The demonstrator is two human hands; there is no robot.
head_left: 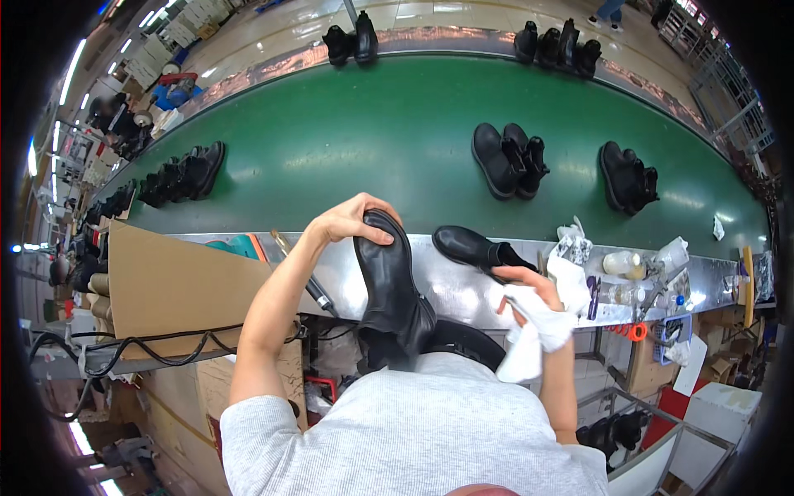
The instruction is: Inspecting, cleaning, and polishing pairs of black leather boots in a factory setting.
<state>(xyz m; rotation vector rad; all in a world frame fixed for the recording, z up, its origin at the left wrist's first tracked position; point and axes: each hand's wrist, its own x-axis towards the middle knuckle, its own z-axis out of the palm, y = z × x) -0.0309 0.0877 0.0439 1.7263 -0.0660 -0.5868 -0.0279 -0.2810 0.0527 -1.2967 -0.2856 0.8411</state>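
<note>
A black ankle boot (387,281) is held up in front of me, toe away from my body. My left hand (357,221) grips it by the toe, thumb across the upper and fingers round the sole edge. To the right, my right hand (536,298) is closed on a crumpled white cloth (538,326) that hangs down from it, apart from the held boot. Just beyond that hand a second black boot (467,245) lies on the metal ledge (447,289), its shaft partly hidden by my fingers.
A green conveyor belt (356,140) carries pairs of black boots (500,161). On the ledge's right lie clear jars (620,263), scissors (593,298) and white rags (571,248). At left stand a cardboard sheet (186,289) and a pen-like tool (318,293); a black cable (165,343) runs below.
</note>
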